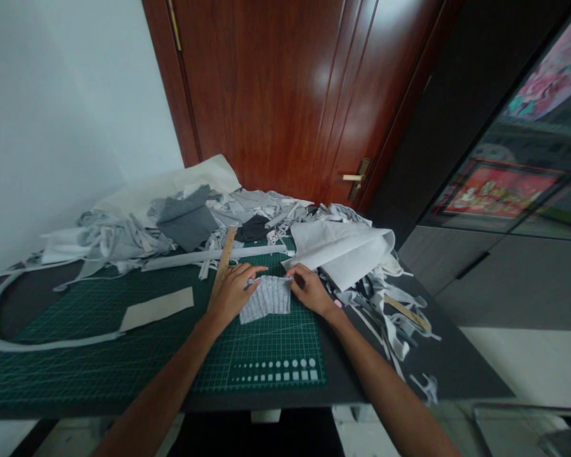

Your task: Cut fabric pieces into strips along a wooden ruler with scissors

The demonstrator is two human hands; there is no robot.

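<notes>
Pinching the striped grey fabric point(265, 299) between my left hand point(233, 294) and right hand point(309, 291), at 12 o'clock on the green cutting mat point(271, 374); if my grip slackens, its folds could slip, or my wrist could knock the wooden ruler point(227, 251).

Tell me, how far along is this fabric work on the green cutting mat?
Done: many grey and white strips lie cut and heaped beyond the cutting mat. In hand: the left hand and right hand pinch the top edge of a pleated grey striped fabric piece. Left: a large white fabric sheet looks uncut, though I can't be sure.
</notes>
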